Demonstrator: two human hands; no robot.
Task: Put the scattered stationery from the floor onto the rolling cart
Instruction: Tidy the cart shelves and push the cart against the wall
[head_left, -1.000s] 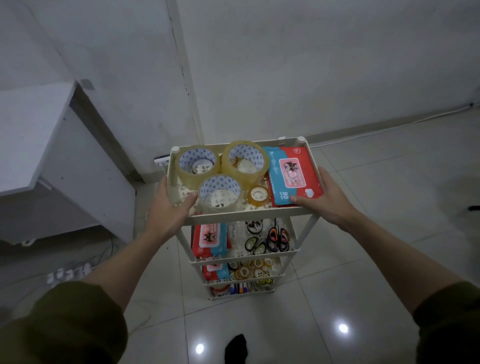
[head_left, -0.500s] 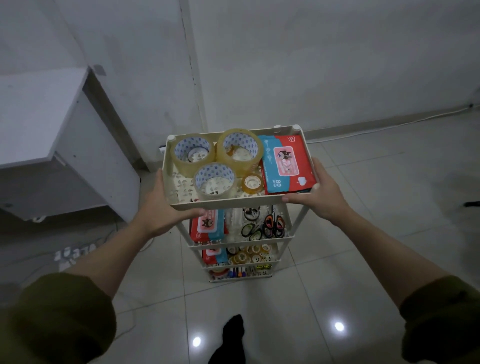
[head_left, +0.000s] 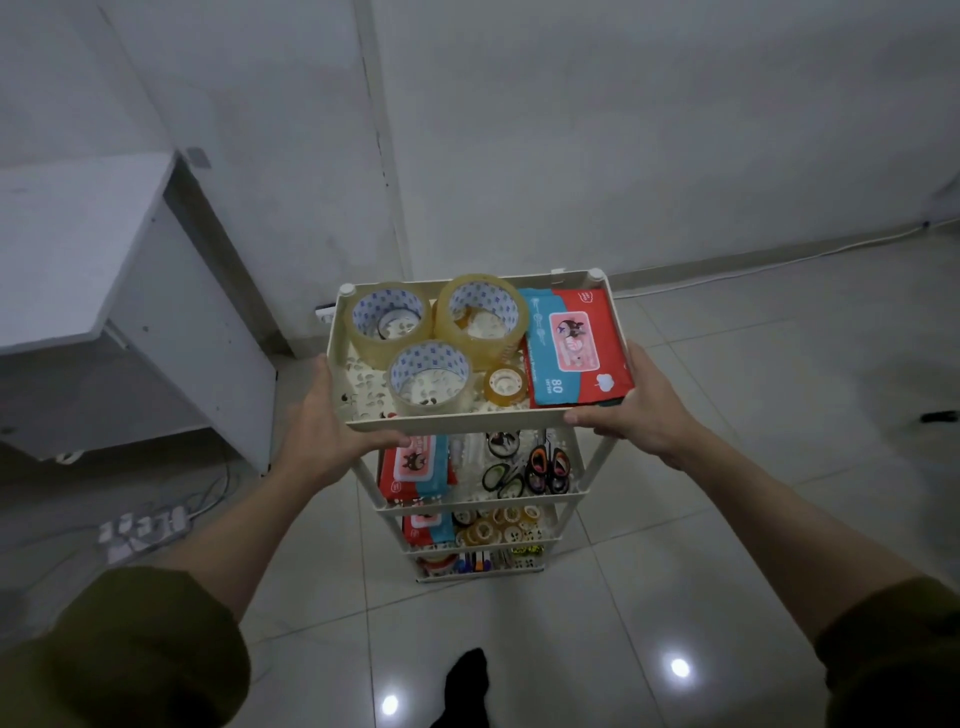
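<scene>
A cream rolling cart (head_left: 457, 420) with several tiers stands in front of me on the tiled floor. Its top tray holds three big clear tape rolls (head_left: 430, 378), one small tape roll (head_left: 505, 385) and a red-and-blue wipes pack (head_left: 574, 345). My left hand (head_left: 324, 439) grips the top tray's front left corner, thumb under the front rim. My right hand (head_left: 636, 402) grips the front right corner, thumb along the front rim. The lower tiers carry another wipes pack (head_left: 415, 465), scissors (head_left: 545, 467), small tape rolls (head_left: 496, 525) and pens.
A white desk (head_left: 104, 291) stands at the left against the wall. A power strip (head_left: 143, 530) with cables lies on the floor beneath it. A wall socket sits behind the cart. My dark foot (head_left: 465, 686) shows at the bottom, and a small dark object (head_left: 937, 416) lies far right.
The cart has moved away from me toward the wall, both hands still holding the top tray. My left thumb has shifted from inside the tray to under its front rim.
</scene>
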